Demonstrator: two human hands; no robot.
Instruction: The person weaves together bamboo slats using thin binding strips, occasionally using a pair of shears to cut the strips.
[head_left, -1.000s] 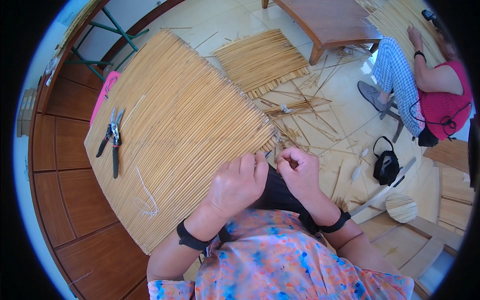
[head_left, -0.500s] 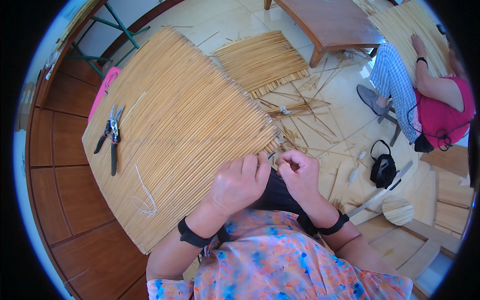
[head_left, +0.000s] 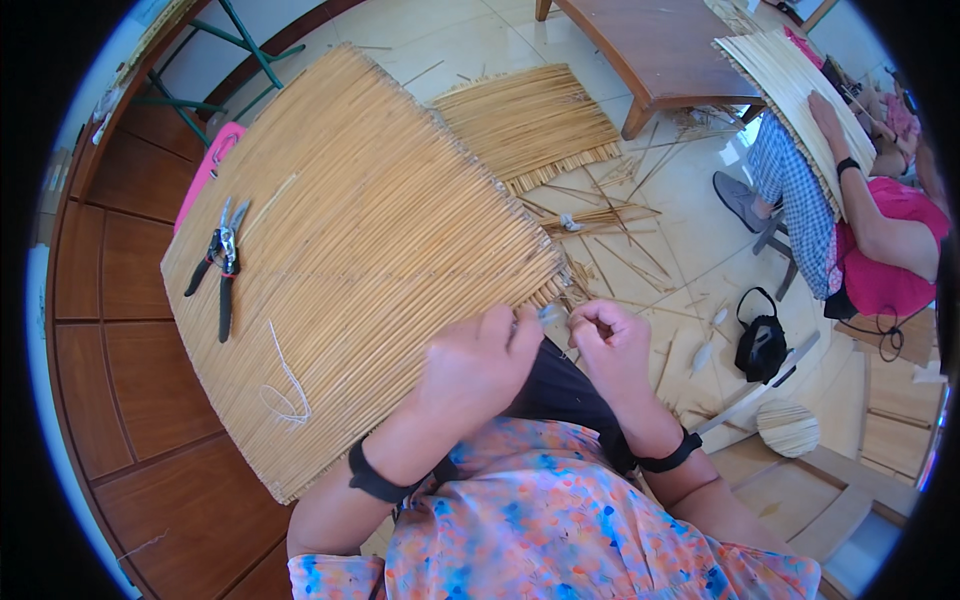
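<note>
A large mat of bound straw stalks (head_left: 340, 220) lies slanted in front of me, its near right corner by my hands. My left hand (head_left: 480, 360) is curled at that corner, slightly blurred, fingers bent together. My right hand (head_left: 610, 340) is closed in a pinch just right of the corner, apart from the left. Whatever either hand grips is too small or hidden to make out. On the mat's left part rest pruning shears (head_left: 222, 265) with dark handles, blades spread. Below them lies a loop of white string (head_left: 290, 388).
A smaller straw mat (head_left: 530, 120), loose stalks (head_left: 610, 215) and a black bag (head_left: 762, 338) are on the tiled floor. A low wooden table (head_left: 660, 50) stands beyond. At right, a seated co-worker (head_left: 890, 240) handles another mat (head_left: 800, 95). A pink object (head_left: 210, 170) sits behind my mat.
My right hand has shifted slightly right, widening the gap to my left hand, which stays by the corner. The co-worker's mat has tilted up.
</note>
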